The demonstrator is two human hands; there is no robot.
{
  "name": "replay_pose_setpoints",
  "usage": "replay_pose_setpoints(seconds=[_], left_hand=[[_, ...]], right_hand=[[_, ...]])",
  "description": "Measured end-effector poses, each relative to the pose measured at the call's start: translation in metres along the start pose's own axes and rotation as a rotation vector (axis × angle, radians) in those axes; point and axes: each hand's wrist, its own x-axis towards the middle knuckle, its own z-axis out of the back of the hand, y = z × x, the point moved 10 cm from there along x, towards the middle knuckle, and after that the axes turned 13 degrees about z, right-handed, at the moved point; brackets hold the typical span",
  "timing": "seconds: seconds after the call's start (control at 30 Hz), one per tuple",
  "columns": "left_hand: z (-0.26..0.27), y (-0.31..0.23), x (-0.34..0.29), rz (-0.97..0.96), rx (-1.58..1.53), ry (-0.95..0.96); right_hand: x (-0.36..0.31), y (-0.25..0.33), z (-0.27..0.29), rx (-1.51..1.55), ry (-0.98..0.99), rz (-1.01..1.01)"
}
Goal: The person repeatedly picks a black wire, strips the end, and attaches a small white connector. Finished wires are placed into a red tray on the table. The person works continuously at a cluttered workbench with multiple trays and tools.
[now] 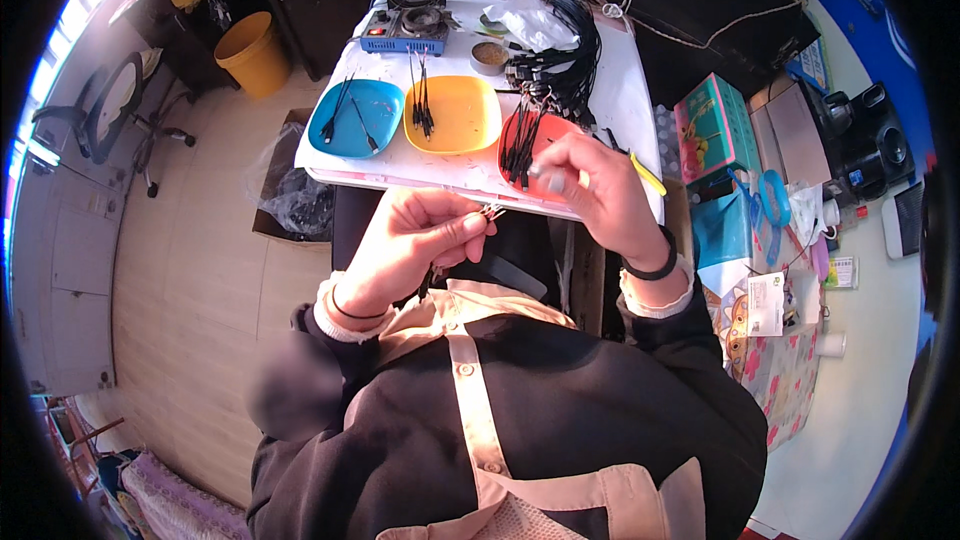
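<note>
My left hand (435, 228) is closed in a pinch in front of the table's near edge. Between its thumb and fingers are short black cables, with their light wire ends (492, 211) poking out toward the right. Over the near right side of a red plate (512, 168) hovers my right hand (600, 185), its fingers bent in toward the thumb; what they hold, if anything, is too small to make out. Several black cables (520, 145) lie on that plate. A yellow plate (468, 125) and a blue plate (368, 100) beside it also carry short black cables.
Behind the plates stand a blue soldering pot (405, 43) and a small round tin (489, 58). A heap of black cables (575, 50) fills the table's far right, with a white plastic bag (530, 20). Yellow-handled pliers (647, 173) lie at the right edge.
</note>
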Motion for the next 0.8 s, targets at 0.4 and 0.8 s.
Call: replay_pose_setpoints(seconds=[0.4,0.8], left_hand=[[-0.018,-0.008,-0.012,0.048,0.134,0.096],[-0.069,-0.047,-0.059,-1.038,1.396,-0.329]], right_hand=[[0.002,0.077,-0.014,-0.155,0.053,0.523],[-0.052,-0.021,-0.076,1.080,-0.047,-0.577]])
